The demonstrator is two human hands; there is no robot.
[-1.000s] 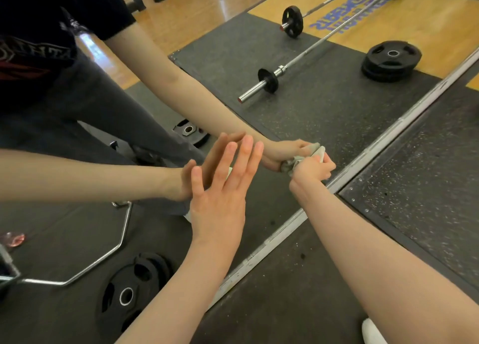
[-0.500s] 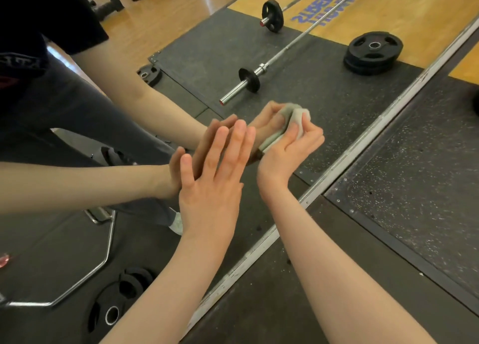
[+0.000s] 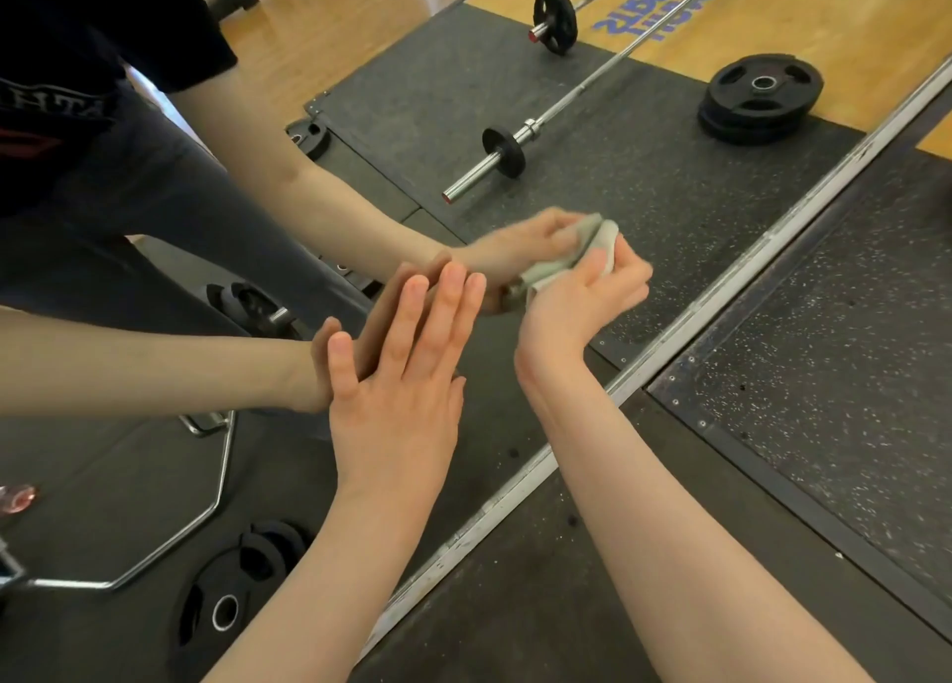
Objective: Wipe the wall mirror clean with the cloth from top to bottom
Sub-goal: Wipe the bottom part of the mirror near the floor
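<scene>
two bare forearms enter from the lower edge of the frame and reach up to the wall mirror [image 3: 515, 116], whose pale metal bottom frame [image 3: 669, 342] runs diagonally from lower centre to upper right. left hand [image 3: 396, 373], at centre: fingers straight and together, flat against the glass, meeting its own reflection fingertip to fingertip; the grip is wide and holds nothing. right hand [image 3: 582, 301], just right of centre: fingers curled round a crumpled pale grey-green cloth [image 3: 597, 242], pressing it to the glass low down, near the bottom frame; the reflected hand and cloth touch it from the other side. dark speckled rubber floor mat [image 3: 824, 373] fills the right of the frame on the near side of the mirror. in the reflection: lower left, a black weight plate [image 3: 226, 595] and a chrome hex bar [image 3: 206, 507]; upper left, the person's dark shirt and grey trousers; upper centre, a barbell [image 3: 520, 141] lying on black matting; upper right, a stack of black plates [image 3: 760, 98] at the edge of a wooden platform [image 3: 850, 23] bearing mirrored blue lettering.
</scene>
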